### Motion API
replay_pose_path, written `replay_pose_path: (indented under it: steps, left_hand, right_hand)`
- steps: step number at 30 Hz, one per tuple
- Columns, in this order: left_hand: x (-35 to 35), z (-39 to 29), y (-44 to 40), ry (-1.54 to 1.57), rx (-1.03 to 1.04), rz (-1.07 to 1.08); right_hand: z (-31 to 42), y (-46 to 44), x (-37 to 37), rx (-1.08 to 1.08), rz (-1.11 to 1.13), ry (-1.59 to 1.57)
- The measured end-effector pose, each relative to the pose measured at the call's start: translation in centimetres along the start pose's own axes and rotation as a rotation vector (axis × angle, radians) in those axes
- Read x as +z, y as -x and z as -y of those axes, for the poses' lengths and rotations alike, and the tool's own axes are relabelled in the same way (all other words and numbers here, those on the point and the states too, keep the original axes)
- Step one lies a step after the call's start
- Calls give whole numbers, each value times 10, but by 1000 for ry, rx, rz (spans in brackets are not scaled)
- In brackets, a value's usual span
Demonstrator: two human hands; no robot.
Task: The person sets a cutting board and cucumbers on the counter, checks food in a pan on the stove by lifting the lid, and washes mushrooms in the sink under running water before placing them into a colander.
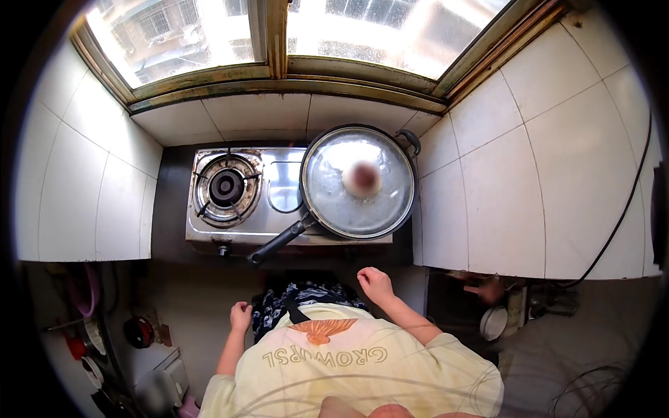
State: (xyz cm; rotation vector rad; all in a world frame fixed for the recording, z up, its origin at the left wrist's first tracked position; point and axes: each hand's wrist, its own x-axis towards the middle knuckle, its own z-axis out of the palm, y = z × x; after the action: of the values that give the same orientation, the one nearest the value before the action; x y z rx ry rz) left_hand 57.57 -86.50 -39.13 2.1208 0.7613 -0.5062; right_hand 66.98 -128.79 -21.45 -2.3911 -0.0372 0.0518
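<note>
Your left hand (240, 315) hangs low beside your body, fingers curled in, narrow. Your right hand (376, 284) is held forward at your front, likewise curled narrow, apart from the pan (311, 219) but near it. The pan sits on the right side of the stove (275, 224), handle (280, 242) angled toward you and leftward, glass lid (341, 205) on. The left burner (226, 187) is uncovered. Behind stands the window (390, 35).

Wide head-worn view, forward and down, torso (324, 369) close, stove (284, 187) beyond
</note>
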Motion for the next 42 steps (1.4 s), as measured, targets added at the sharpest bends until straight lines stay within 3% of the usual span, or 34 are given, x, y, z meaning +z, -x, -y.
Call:
replay_pose_path:
  steps: [6,8,11,13,14,16,18,20,21,23,28,35,42]
  left_hand:
    - [-10,-4,11,-156,14,6]
    - [-20,-17,18,-197,24,-10]
    - [-30,-51,27,-307,129,-56]
    - [-34,-83,32,-283,389,-18]
    - [-36,-103,37,-249,402,4]
    - [-40,-142,48,-132,425,51]
    - [-45,-176,62,-79,437,58]
    - [-49,-199,70,66,626,-6]
    - [-52,-211,73,68,625,-10]
    - [-61,-233,80,44,861,-154]
    - [-75,-277,79,101,935,-263]
    - [-67,-338,47,89,1004,-194]
    - [-43,-391,11,-235,1119,-102]
  right_hand:
    - [12,-90,-59,-121,-308,103]
    - [23,-139,-81,-38,-248,264]
    - [21,-203,-79,-185,-336,365]
    - [21,-227,-70,-103,-153,586]
    - [20,-236,-65,-108,-151,581]
    - [21,-250,-57,74,56,626]
    - [27,-255,-59,75,103,654]
    - [35,-255,-69,48,163,698]
    - [39,-256,-78,43,163,699]
    - [41,-256,-101,-57,90,645]
    - [53,-255,-177,-114,26,242]
    - [33,-248,-229,-5,48,-168]
    - [29,-231,-233,77,-18,-361]
